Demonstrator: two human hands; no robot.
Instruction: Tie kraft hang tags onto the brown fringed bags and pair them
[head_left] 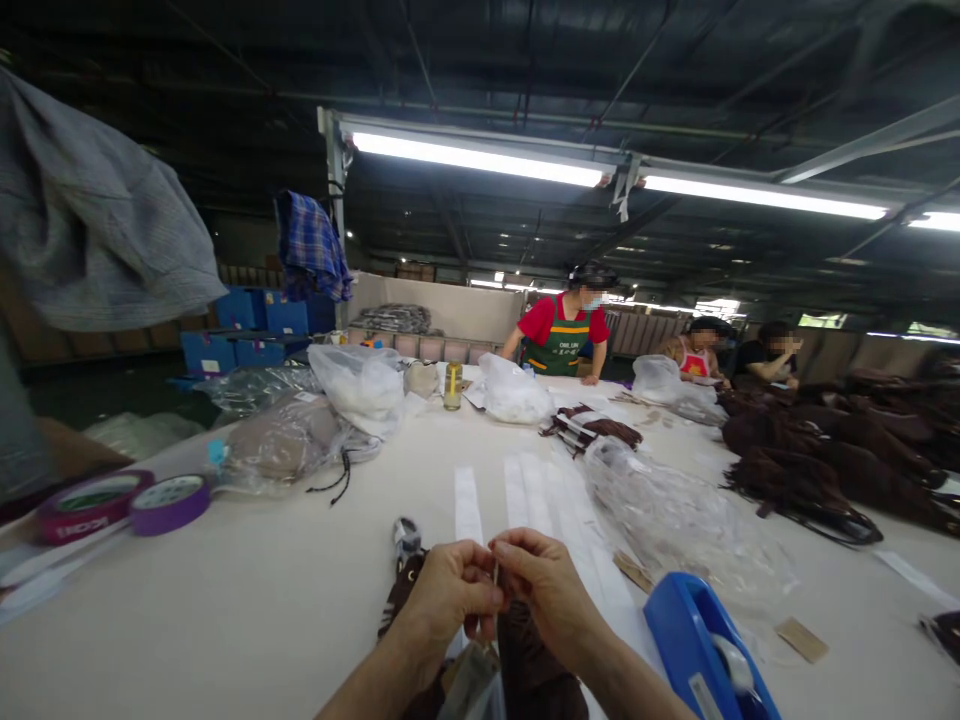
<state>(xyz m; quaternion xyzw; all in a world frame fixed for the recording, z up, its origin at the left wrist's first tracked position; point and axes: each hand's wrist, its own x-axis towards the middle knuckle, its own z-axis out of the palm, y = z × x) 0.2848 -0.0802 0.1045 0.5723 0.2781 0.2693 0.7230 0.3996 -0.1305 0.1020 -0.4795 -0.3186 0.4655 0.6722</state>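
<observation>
My left hand (455, 588) and my right hand (541, 588) meet at the front middle of the table, fingertips pinched together. A thin pale sliver shows between them, too small and covered for me to name. Beneath my hands lies a dark brown fringed item (525, 655), partly hidden by my wrists. A greyish clear plastic piece (474, 685) sits between my forearms. Dark brown material with metal eyelets (405, 585) shows beside my left hand. Flat white strips (555, 500) lie just beyond my fingers.
A blue tape dispenser (694, 640) stands right of my forearm. Crumpled clear plastic (682, 520) and brown fringed goods (817, 460) cover the right side. Purple tape rolls (171, 503) and bagged goods (289, 440) lie left. A co-worker (566, 330) leans on the far edge.
</observation>
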